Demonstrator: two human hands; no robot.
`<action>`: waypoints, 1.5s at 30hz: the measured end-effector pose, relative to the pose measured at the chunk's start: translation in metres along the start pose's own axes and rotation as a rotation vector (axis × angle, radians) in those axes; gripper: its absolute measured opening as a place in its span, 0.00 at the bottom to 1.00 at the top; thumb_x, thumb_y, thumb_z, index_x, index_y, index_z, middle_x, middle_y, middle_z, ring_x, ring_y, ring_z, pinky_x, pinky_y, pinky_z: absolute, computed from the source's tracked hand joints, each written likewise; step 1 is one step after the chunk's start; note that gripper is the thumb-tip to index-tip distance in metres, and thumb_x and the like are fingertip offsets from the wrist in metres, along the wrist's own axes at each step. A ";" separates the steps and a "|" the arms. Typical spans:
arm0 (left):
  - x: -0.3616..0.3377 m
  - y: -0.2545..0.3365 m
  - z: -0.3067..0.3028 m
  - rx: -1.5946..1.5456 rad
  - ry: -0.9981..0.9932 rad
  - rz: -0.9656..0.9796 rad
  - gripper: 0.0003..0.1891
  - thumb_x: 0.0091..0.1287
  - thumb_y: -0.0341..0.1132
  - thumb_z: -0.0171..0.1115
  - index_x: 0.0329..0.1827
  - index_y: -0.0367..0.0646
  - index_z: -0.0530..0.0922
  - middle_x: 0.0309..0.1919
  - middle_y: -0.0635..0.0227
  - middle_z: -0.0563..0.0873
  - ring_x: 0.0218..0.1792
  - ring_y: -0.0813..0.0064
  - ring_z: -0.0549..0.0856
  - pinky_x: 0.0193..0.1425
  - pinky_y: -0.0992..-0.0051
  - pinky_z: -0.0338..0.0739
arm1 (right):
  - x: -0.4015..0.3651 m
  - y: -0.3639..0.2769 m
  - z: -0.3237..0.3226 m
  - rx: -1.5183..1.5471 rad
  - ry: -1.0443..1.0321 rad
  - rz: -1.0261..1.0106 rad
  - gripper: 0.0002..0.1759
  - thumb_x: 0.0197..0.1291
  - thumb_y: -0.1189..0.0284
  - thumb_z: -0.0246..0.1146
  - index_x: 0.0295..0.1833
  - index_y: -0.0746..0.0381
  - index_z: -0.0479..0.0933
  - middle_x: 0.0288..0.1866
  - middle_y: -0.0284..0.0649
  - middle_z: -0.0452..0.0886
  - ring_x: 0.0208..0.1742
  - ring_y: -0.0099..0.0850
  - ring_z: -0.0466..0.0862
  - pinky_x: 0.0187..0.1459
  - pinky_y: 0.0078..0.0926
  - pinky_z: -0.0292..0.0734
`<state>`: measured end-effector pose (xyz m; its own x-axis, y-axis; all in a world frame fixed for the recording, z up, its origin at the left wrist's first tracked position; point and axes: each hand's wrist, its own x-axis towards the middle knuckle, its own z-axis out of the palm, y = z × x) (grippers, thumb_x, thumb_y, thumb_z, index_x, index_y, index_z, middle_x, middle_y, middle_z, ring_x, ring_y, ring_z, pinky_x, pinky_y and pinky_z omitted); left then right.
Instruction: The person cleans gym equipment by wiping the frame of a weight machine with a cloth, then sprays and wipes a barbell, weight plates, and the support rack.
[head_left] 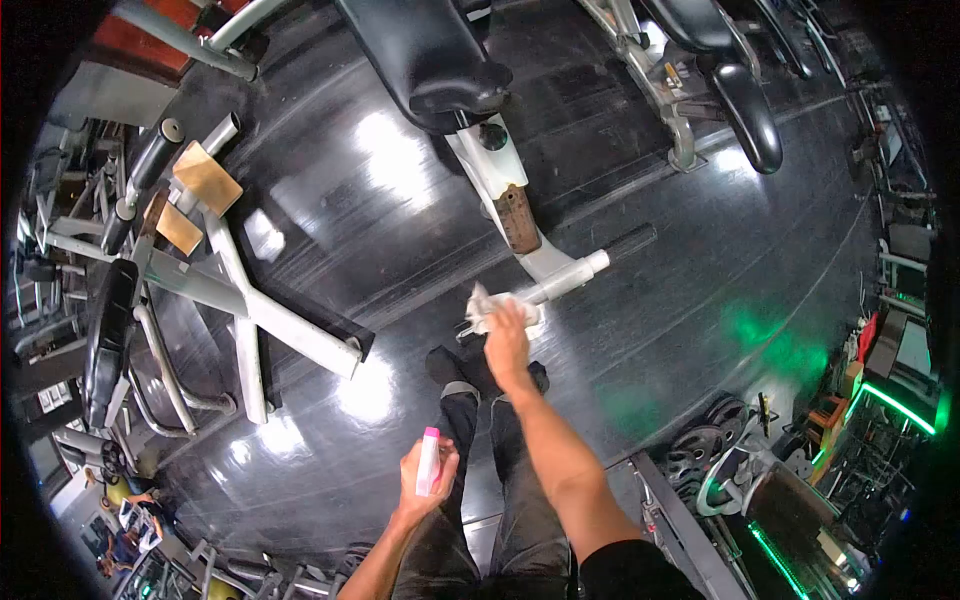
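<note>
My left hand (420, 485) is closed around a spray bottle (429, 463) with a white and pink top; the bottle's lower part is hidden by the hand. Stretched forward, my right hand (508, 338) grips a crumpled white cloth (482, 308). The cloth lies over the left end of the white foot bar (575, 277) of a weight bench. From that bar a white frame with a rusty brown plate (517, 218) runs up to the black padded seat (425, 60).
A white-framed machine (245, 295) with wooden blocks (208, 180) stands at left. Another black-padded bench (750, 115) is at upper right. Weight plates (690, 450) lie at lower right, near green light strips (898, 408). My feet are on the glossy black floor (640, 360).
</note>
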<state>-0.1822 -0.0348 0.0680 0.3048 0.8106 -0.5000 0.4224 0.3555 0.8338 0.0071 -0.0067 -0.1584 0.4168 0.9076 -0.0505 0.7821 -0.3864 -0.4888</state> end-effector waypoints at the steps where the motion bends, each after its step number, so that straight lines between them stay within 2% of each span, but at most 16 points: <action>1: 0.000 -0.001 0.000 -0.041 0.006 -0.025 0.10 0.60 0.23 0.64 0.43 0.36 0.75 0.24 0.70 0.82 0.24 0.84 0.80 0.32 0.80 0.76 | -0.014 -0.009 0.021 0.053 0.016 0.051 0.12 0.59 0.76 0.55 0.46 0.64 0.78 0.59 0.45 0.77 0.65 0.45 0.72 0.67 0.41 0.64; 3: -0.002 -0.005 -0.006 -0.020 -0.017 -0.009 0.10 0.60 0.23 0.64 0.42 0.36 0.75 0.24 0.70 0.82 0.24 0.84 0.79 0.32 0.80 0.76 | -0.030 -0.042 0.012 0.156 -0.169 -0.060 0.13 0.58 0.75 0.56 0.49 0.62 0.78 0.57 0.45 0.78 0.62 0.45 0.74 0.64 0.43 0.67; 5: 0.004 0.002 -0.013 -0.004 -0.042 0.028 0.09 0.60 0.23 0.64 0.42 0.36 0.75 0.24 0.71 0.82 0.24 0.84 0.79 0.32 0.80 0.76 | -0.038 -0.071 -0.001 0.335 -0.351 0.131 0.14 0.59 0.73 0.56 0.51 0.59 0.77 0.53 0.45 0.79 0.59 0.46 0.76 0.59 0.42 0.71; 7: 0.007 0.013 -0.017 0.008 -0.057 0.044 0.09 0.60 0.22 0.64 0.42 0.36 0.75 0.24 0.70 0.82 0.23 0.84 0.79 0.33 0.80 0.76 | -0.041 -0.073 0.005 0.636 -0.411 0.341 0.17 0.58 0.74 0.57 0.54 0.62 0.75 0.51 0.50 0.79 0.55 0.51 0.77 0.56 0.40 0.73; 9: 0.009 0.010 -0.023 0.009 -0.076 0.044 0.09 0.60 0.22 0.64 0.42 0.36 0.75 0.24 0.70 0.82 0.23 0.84 0.79 0.32 0.80 0.76 | -0.038 -0.057 0.001 0.724 -0.272 0.223 0.18 0.56 0.76 0.57 0.54 0.65 0.75 0.51 0.53 0.79 0.54 0.52 0.78 0.55 0.42 0.73; 14: 0.015 0.015 -0.031 0.003 -0.069 0.002 0.09 0.60 0.23 0.64 0.42 0.37 0.75 0.25 0.70 0.82 0.24 0.84 0.80 0.32 0.81 0.75 | 0.027 -0.002 -0.041 0.465 -0.038 0.214 0.19 0.54 0.80 0.59 0.54 0.65 0.75 0.57 0.54 0.74 0.58 0.52 0.74 0.60 0.41 0.70; 16: 0.016 0.009 -0.034 0.042 -0.063 0.077 0.09 0.60 0.23 0.64 0.42 0.37 0.76 0.26 0.69 0.83 0.25 0.84 0.80 0.33 0.81 0.75 | 0.055 0.018 -0.066 0.137 -0.047 0.056 0.18 0.52 0.82 0.59 0.51 0.64 0.77 0.56 0.53 0.75 0.60 0.49 0.73 0.62 0.39 0.68; 17: 0.016 0.007 -0.036 0.043 -0.061 0.071 0.09 0.60 0.23 0.64 0.42 0.37 0.76 0.26 0.69 0.83 0.25 0.84 0.80 0.33 0.81 0.75 | 0.057 0.030 -0.066 0.065 -0.139 0.110 0.16 0.51 0.82 0.59 0.48 0.64 0.77 0.54 0.52 0.76 0.62 0.48 0.72 0.62 0.40 0.69; 19: 0.015 0.006 -0.039 -0.002 -0.059 0.011 0.09 0.60 0.23 0.64 0.42 0.37 0.76 0.27 0.69 0.83 0.25 0.84 0.80 0.33 0.81 0.75 | 0.043 0.034 -0.042 -0.067 0.023 0.012 0.15 0.51 0.84 0.58 0.46 0.64 0.77 0.51 0.50 0.77 0.64 0.48 0.71 0.63 0.41 0.68; 23: 0.017 0.006 -0.044 0.044 -0.058 -0.021 0.09 0.60 0.23 0.64 0.42 0.37 0.76 0.28 0.68 0.84 0.26 0.83 0.81 0.33 0.81 0.76 | 0.009 -0.002 -0.030 -0.007 0.089 0.230 0.16 0.53 0.84 0.57 0.49 0.64 0.76 0.52 0.48 0.77 0.64 0.49 0.71 0.64 0.41 0.68; 29: 0.023 0.017 -0.046 0.044 -0.050 -0.012 0.09 0.60 0.24 0.65 0.42 0.38 0.76 0.28 0.69 0.84 0.26 0.83 0.80 0.33 0.81 0.76 | 0.022 0.019 -0.087 0.257 -0.392 0.293 0.20 0.53 0.80 0.57 0.54 0.59 0.75 0.53 0.48 0.78 0.60 0.46 0.75 0.59 0.41 0.72; 33: 0.031 0.021 -0.044 0.045 -0.046 0.006 0.09 0.60 0.25 0.65 0.42 0.38 0.76 0.27 0.70 0.83 0.25 0.84 0.80 0.33 0.81 0.75 | 0.056 0.059 -0.103 -0.053 -0.101 0.008 0.18 0.53 0.80 0.56 0.51 0.61 0.77 0.54 0.48 0.78 0.56 0.48 0.76 0.55 0.41 0.74; 36: 0.038 0.026 -0.043 0.067 -0.050 0.042 0.08 0.60 0.25 0.65 0.41 0.38 0.76 0.26 0.70 0.83 0.25 0.84 0.79 0.32 0.81 0.75 | 0.043 0.074 -0.071 -0.105 -0.150 0.005 0.17 0.54 0.81 0.55 0.49 0.60 0.78 0.55 0.49 0.78 0.58 0.47 0.76 0.57 0.40 0.74; 37: 0.041 0.028 -0.041 0.076 -0.051 0.067 0.08 0.60 0.24 0.65 0.40 0.38 0.76 0.26 0.70 0.82 0.24 0.84 0.79 0.31 0.80 0.75 | 0.035 0.060 -0.066 -0.082 -0.149 0.097 0.16 0.54 0.79 0.57 0.49 0.59 0.78 0.60 0.49 0.75 0.60 0.49 0.75 0.58 0.41 0.75; 41: 0.049 0.030 -0.038 0.062 -0.099 0.084 0.09 0.58 0.23 0.66 0.40 0.37 0.77 0.28 0.68 0.82 0.26 0.82 0.80 0.33 0.79 0.75 | 0.000 0.002 -0.035 0.098 -0.032 0.162 0.16 0.54 0.78 0.58 0.51 0.62 0.75 0.54 0.52 0.78 0.57 0.51 0.77 0.57 0.43 0.73; 45: 0.049 0.037 -0.032 -0.003 -0.131 0.021 0.09 0.57 0.23 0.67 0.40 0.37 0.77 0.28 0.67 0.82 0.27 0.80 0.80 0.34 0.78 0.76 | -0.018 0.011 -0.035 0.535 -0.368 0.311 0.19 0.58 0.75 0.57 0.57 0.66 0.73 0.52 0.56 0.78 0.55 0.52 0.77 0.56 0.41 0.72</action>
<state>-0.1787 0.0329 0.0823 0.4227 0.7504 -0.5082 0.4119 0.3404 0.8453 0.0243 -0.0324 -0.1321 0.3263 0.8013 -0.5015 0.2787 -0.5885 -0.7590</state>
